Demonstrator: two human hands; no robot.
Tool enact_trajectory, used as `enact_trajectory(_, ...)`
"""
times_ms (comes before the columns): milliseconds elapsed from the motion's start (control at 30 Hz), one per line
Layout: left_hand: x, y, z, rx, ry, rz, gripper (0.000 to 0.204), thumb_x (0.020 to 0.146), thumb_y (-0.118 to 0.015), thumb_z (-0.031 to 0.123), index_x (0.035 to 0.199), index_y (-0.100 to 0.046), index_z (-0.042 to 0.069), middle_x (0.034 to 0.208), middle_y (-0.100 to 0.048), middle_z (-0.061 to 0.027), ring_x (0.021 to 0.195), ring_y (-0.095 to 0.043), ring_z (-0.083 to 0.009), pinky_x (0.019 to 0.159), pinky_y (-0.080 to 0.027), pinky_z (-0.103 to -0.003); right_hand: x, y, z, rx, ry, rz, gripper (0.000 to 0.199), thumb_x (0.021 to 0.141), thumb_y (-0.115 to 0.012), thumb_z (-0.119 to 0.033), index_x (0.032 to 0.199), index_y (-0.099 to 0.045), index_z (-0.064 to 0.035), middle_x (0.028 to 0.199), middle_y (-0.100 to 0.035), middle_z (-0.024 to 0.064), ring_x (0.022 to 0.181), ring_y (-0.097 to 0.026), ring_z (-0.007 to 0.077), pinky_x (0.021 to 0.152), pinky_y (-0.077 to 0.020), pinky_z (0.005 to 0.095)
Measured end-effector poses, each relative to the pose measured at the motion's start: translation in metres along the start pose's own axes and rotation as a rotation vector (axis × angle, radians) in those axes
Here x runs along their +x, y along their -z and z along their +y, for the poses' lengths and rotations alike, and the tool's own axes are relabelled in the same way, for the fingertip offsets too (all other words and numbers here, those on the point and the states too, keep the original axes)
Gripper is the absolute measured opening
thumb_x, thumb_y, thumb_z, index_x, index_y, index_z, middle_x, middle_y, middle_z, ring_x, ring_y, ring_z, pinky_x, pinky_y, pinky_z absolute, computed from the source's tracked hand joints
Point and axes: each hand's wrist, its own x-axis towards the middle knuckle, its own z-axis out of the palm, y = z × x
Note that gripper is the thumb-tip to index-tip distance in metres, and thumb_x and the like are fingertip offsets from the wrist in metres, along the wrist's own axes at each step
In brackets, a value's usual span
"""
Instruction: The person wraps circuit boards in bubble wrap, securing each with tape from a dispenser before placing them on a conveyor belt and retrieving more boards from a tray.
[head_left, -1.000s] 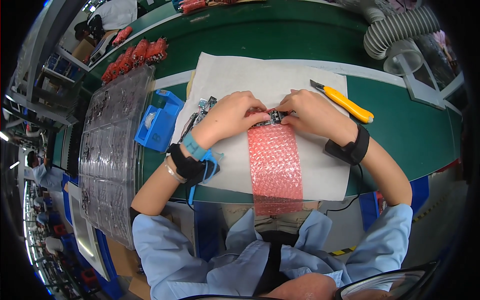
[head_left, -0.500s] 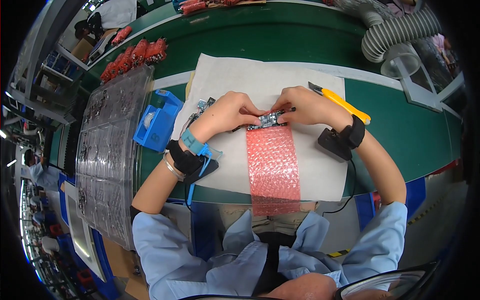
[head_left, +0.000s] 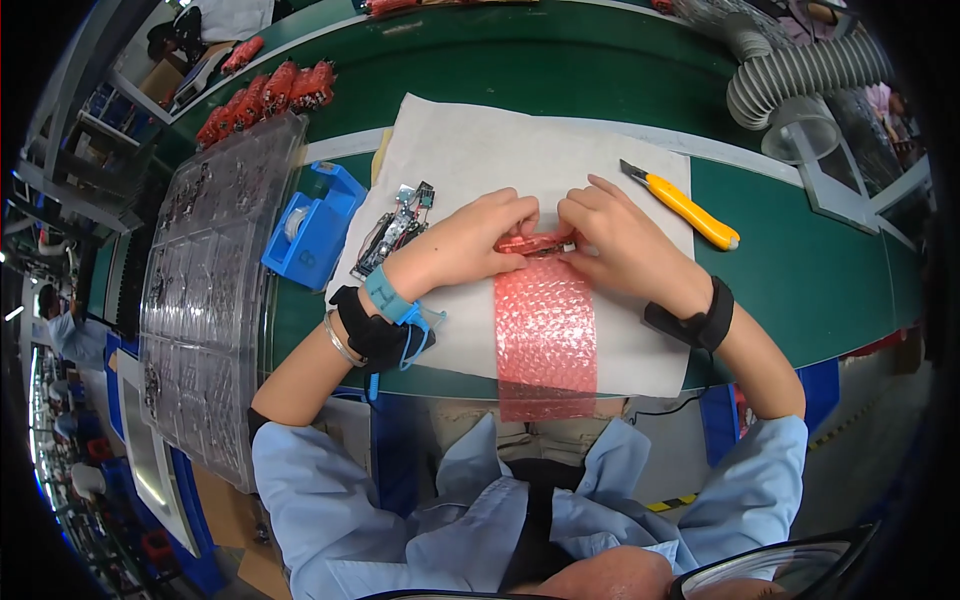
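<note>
A strip of red bubble wrap (head_left: 546, 325) lies lengthwise over the white sheet, its near end hanging past the table edge. At its far end the wrap is folded over a small circuit board, which now hides most of the board. My left hand (head_left: 482, 232) grips the left end of this fold, thumb on the near side. My right hand (head_left: 615, 235) pinches the right end, where a dark bit of the board shows. Several loose circuit boards (head_left: 402, 222) lie on the sheet beyond my left wrist.
The white sheet (head_left: 480, 140) covers the middle of the green table (head_left: 790, 245). A yellow utility knife (head_left: 690, 208) lies at right, a blue tape dispenser (head_left: 312, 235) at left. Beyond are a clear compartment tray (head_left: 215, 260), red wrapped bundles (head_left: 280, 92) and a grey duct hose (head_left: 800, 80).
The far end of the bubble wrap has been folded toward me over the circuit board, which was exposed before. Both hands have shifted their grip onto the fold.
</note>
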Motion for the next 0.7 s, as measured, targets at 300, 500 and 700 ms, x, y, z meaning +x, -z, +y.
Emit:
enact_trajectory(300,-0.001,0.003,-0.003,-0.026,0.027,-0.268,0.032,0.078,-0.073,0.012,0.090,-0.044,0.006,0.086,-0.046,-0.0100,0.081,-0.049,-0.0277,0.073,-0.042,-0.035,-0.007,0.012,-0.002,0.364,-0.184,-0.246,0.020,0.073,-0.077,-0.013,0.084,-0.065,-0.0011,0.083,-0.061,0.0106,0.083,-0.061,0.0253,0.081,-0.0488,0.0350)
enact_trajectory(500,-0.004,0.001,-0.003,-0.029,0.021,-0.305,0.030,0.080,-0.072,0.016,0.091,-0.045,0.007,0.089,-0.044,-0.0099,0.083,-0.049,-0.0277,0.074,-0.042,-0.034,-0.015,0.004,-0.002,0.392,-0.173,-0.176,0.019,0.075,-0.078,-0.013,0.085,-0.067,-0.0023,0.088,-0.059,0.0097,0.083,-0.062,0.0239,0.076,-0.0503,0.0336)
enact_trajectory(700,-0.017,0.003,0.011,0.033,0.005,-0.235,0.023,0.082,-0.067,0.016,0.095,-0.051,0.007,0.092,-0.048,-0.0112,0.087,-0.051,-0.0298,0.076,-0.043,-0.036,-0.023,-0.001,-0.017,0.337,-0.130,-0.093,0.016,0.074,-0.076,-0.009,0.083,-0.065,-0.0012,0.093,-0.058,0.0109,0.083,-0.062,0.0250,0.076,-0.0513,0.0343)
